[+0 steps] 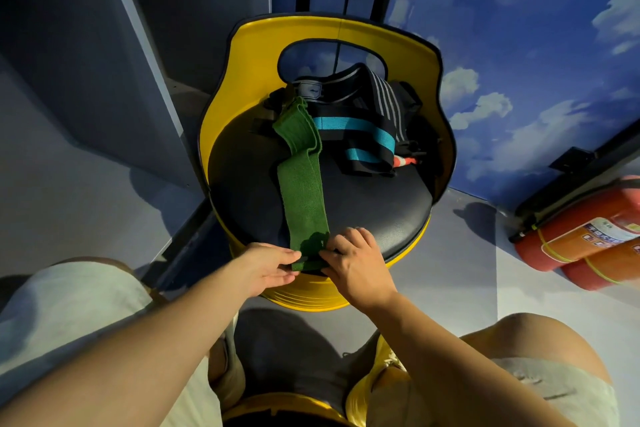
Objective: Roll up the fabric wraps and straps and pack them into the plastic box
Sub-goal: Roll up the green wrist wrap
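A long green fabric wrap [301, 180] lies lengthwise across the black round seat [374, 204] of a yellow barrel chair [249, 45]. Its near end is folded over at the seat's front edge. My left hand [268, 267] pinches that end from the left. My right hand [356, 260] grips it from the right with curled fingers. At the back of the seat lies a heap of other straps: a black one with a teal stripe [349, 125], a grey-striped black one [388, 97] and dark buckled webbing. No plastic box is in view.
Two red fire extinguishers [588, 236] lie on the floor at the right, against a wall painted with sky and clouds. A grey cabinet panel [104, 62] stands at the left. My knees and yellow shoes are at the bottom, close to the chair.
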The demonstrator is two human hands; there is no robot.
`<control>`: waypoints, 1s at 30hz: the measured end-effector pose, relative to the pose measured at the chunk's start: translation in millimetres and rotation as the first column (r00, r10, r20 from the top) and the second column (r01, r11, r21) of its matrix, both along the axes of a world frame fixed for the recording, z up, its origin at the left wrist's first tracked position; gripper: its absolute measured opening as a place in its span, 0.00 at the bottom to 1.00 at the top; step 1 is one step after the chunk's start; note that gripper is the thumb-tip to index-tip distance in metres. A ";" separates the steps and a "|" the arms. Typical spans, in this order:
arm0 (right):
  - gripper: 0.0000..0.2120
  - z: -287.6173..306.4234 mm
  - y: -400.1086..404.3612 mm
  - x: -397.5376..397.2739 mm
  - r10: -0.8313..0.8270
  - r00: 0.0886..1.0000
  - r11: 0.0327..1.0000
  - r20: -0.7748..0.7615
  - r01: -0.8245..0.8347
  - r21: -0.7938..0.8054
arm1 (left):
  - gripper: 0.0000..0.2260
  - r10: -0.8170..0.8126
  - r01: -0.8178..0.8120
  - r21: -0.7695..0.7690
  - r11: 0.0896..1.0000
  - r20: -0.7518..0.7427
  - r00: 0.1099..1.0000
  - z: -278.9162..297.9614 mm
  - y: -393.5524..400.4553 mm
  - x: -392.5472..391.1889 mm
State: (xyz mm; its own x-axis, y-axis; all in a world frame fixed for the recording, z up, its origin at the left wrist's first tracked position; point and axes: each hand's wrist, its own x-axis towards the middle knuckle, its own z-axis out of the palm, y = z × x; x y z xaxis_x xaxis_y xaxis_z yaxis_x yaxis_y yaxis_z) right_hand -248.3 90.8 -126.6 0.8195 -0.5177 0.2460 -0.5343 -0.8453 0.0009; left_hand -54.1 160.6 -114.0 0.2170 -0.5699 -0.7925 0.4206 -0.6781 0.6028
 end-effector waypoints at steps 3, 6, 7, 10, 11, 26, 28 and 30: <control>0.11 -5.9 0.7 2.7 0.014 1.000 1.000 0.002 -0.014 0.012 | 0.10 0.009 -0.010 -0.010 1.000 -0.015 1.000 3.4 -0.2 -0.2; 0.08 -8.7 2.9 4.4 0.017 0.999 0.998 0.030 -0.019 0.068 | 0.10 -0.029 0.035 -0.058 0.998 0.106 0.994 7.7 0.4 -2.4; 0.08 -8.8 3.1 4.7 0.008 0.999 0.996 0.034 -0.011 0.086 | 0.08 -0.068 0.086 -0.078 0.993 0.205 0.976 9.2 0.8 -3.9; 0.08 -9.4 2.8 5.9 -0.033 0.999 0.992 0.022 0.030 0.120 | 0.04 -0.222 0.338 -0.084 0.937 0.604 0.766 10.5 2.4 -4.7; 0.09 -9.2 2.2 6.2 -0.043 0.999 0.992 0.021 0.040 0.123 | 0.05 -0.247 0.422 -0.061 0.905 0.732 0.635 10.1 3.1 -3.6; 0.10 -7.0 -1.6 6.1 -0.093 0.991 0.956 0.092 0.063 0.285 | 0.12 -0.227 0.704 0.237 0.670 0.968 -0.110 -10.7 13.5 -7.2; 0.11 -4.3 -6.6 6.1 -0.183 0.975 0.892 0.124 0.112 0.438 | 0.13 -0.214 0.690 0.163 0.705 0.977 -0.013 -13.6 12.6 -7.3; 0.10 -3.9 -13.0 6.5 -0.241 0.959 0.844 0.151 0.130 0.520 | 0.14 -0.213 0.686 0.082 0.723 0.971 0.108 -15.4 11.0 -5.3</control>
